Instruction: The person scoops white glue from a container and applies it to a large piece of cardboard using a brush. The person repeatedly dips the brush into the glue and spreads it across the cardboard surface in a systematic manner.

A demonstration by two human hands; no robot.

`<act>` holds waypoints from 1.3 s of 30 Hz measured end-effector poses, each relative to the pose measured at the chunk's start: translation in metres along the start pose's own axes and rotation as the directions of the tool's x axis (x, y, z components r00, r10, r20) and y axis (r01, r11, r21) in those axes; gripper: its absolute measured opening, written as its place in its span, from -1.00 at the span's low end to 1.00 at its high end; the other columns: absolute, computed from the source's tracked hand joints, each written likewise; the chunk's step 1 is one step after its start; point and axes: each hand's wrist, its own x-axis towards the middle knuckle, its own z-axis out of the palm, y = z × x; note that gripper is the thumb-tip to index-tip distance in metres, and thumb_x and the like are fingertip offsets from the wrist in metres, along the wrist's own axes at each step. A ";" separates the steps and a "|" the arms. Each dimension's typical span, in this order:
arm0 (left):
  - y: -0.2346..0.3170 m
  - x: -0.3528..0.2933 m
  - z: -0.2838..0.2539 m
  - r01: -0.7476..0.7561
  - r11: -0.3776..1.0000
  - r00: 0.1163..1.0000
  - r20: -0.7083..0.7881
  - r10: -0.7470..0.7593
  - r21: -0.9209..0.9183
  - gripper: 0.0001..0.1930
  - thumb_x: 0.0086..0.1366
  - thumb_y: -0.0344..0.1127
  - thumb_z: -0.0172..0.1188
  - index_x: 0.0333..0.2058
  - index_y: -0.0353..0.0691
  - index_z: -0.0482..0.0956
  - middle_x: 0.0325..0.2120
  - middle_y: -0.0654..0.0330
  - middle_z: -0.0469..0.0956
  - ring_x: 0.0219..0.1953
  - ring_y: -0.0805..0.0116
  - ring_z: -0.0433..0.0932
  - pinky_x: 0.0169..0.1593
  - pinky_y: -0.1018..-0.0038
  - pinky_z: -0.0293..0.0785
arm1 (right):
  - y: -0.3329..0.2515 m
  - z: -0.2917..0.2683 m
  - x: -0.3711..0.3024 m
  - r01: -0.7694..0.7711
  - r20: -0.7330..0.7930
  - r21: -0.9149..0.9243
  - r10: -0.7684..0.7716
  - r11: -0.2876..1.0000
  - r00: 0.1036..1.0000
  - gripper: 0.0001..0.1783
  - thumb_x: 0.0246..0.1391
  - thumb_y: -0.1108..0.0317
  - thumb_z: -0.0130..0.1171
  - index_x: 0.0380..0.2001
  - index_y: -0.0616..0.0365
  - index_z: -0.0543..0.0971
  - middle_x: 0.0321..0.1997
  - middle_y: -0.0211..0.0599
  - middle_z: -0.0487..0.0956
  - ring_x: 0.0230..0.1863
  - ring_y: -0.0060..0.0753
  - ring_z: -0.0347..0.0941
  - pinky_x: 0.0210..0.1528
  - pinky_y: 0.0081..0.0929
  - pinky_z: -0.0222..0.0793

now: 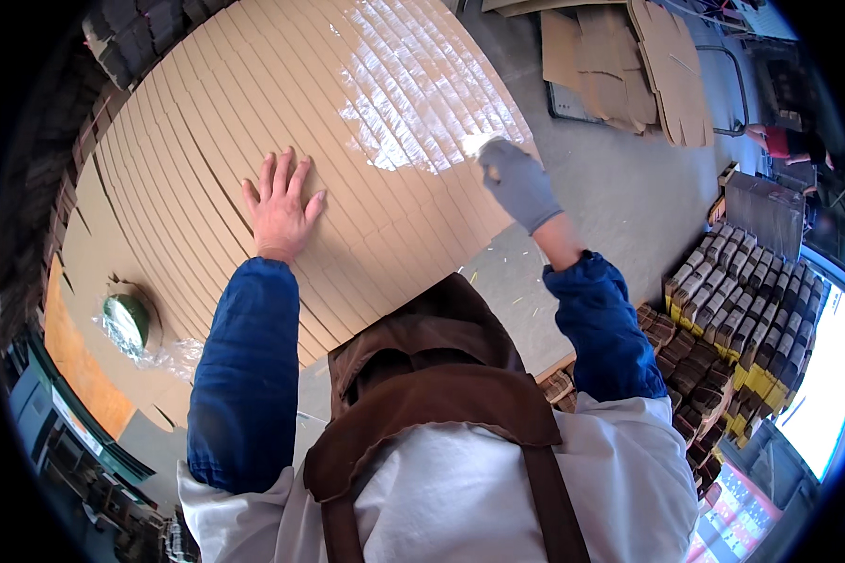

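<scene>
Plainly, in the head view, the cardboard sheets (366, 235) fill the upper left and centre of the frame, fanned so that their edges overlap in narrow strips. The bare left hand (280, 211) lies palm down on them left of centre, its fingers extended and apart, gripping nothing. Right of centre, the right hand (526, 192), in a grey glove, has its fingers curled closed around a white wad (477, 144); the wad's exact kind cannot be told. The wad is at the lower right edge of a glossy white coating (413, 94), which spreads over the strips at the top centre. At the left of the frame a round green container (139, 319) sits beside crumpled clear film (174, 357). Blue sleeves (249, 366) cover both forearms, and a brown apron (441, 403) lies over a white top (469, 488) at the bottom centre. Loose cardboard pieces (671, 80) lie at the upper right, with a person (787, 143) in red near the right edge. Stacked bundles (742, 291) with yellow lower parts stand at the right; below them, a pink printed panel (746, 511) has marks too small to read.
</scene>
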 end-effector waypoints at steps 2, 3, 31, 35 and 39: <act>0.000 -0.001 0.002 0.002 1.000 1.000 -0.003 -0.002 0.010 -0.39 0.32 0.10 0.03 0.29 0.09 0.26 0.39 0.29 0.08 0.44 0.14 -0.06 0.36 -0.20 -0.17 | 0.007 -0.021 0.006 -0.054 -0.007 0.017 0.054 0.998 0.999 -0.85 -0.03 0.38 0.15 -0.33 0.11 0.50 -0.16 -0.20 0.53 -0.16 -0.07 0.51 -0.14 -0.15 0.48; -0.003 -0.002 0.002 0.007 1.000 1.000 -0.005 -0.007 0.015 -0.39 0.32 0.10 0.03 0.29 0.09 0.26 0.39 0.29 0.08 0.44 0.14 -0.05 0.35 -0.20 -0.16 | -0.004 -0.016 0.002 0.091 -0.107 0.039 -0.086 0.995 0.991 -0.84 -0.03 0.37 0.17 -0.32 0.10 0.50 -0.18 -0.20 0.53 -0.13 -0.07 0.50 -0.17 -0.16 0.48; 0.001 0.002 0.003 -0.008 1.000 1.000 -0.016 0.008 0.027 -0.40 0.31 0.09 0.04 0.28 0.07 0.28 0.38 0.28 0.10 0.43 0.13 -0.04 0.35 -0.17 -0.15 | 0.061 -0.002 -0.008 -0.061 -0.031 -0.107 0.058 0.992 0.998 -0.82 -0.04 0.41 0.17 -0.29 0.03 0.51 -0.20 -0.23 0.55 -0.15 -0.08 0.52 -0.14 -0.18 0.48; -0.001 0.000 0.003 0.006 0.999 1.000 0.004 -0.006 0.044 -0.40 0.31 0.08 0.05 0.27 0.06 0.28 0.38 0.28 0.10 0.43 0.14 -0.04 0.35 -0.16 -0.16 | 0.078 -0.028 0.002 -0.052 -0.125 -0.057 0.044 0.997 0.991 -0.81 -0.05 0.41 0.15 -0.28 0.03 0.52 -0.17 -0.22 0.56 -0.13 -0.06 0.51 -0.12 -0.16 0.47; 0.000 0.003 0.001 -0.005 1.000 1.000 -0.021 0.005 0.023 -0.41 0.29 0.11 0.06 0.26 0.08 0.30 0.37 0.29 0.11 0.44 0.15 -0.05 0.35 -0.19 -0.17 | 0.093 -0.020 0.000 0.018 -0.126 -0.005 -0.019 1.000 0.992 -0.84 -0.04 0.42 0.13 -0.31 0.07 0.53 -0.15 -0.22 0.56 -0.14 -0.01 0.50 -0.11 -0.13 0.45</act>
